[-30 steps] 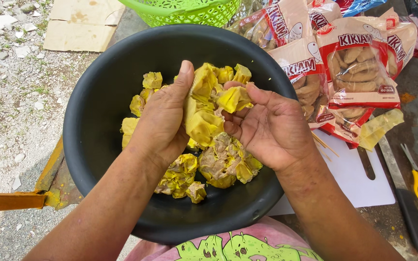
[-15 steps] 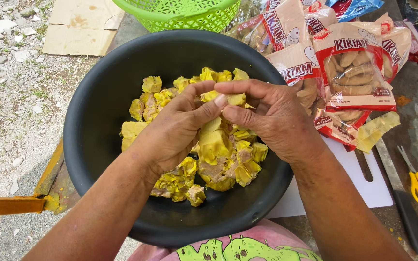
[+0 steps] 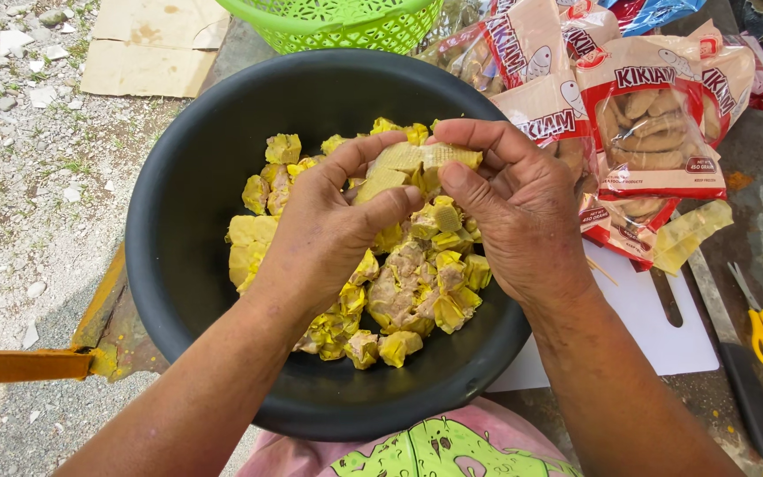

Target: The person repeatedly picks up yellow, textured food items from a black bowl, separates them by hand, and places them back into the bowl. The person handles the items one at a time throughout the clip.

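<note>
We saw both forearms bare to the edge of the view, with no sleeves, watch, rings or gloves on the left hand or the right hand. Below them showed a pink garment printed with a light green cartoon pattern.

Left hand & right hand jointly pinch one pale-yellow wrapped dumpling between fingertips, above round black plastic basin. Heap of yellow dumplings directly below both hands.
</note>
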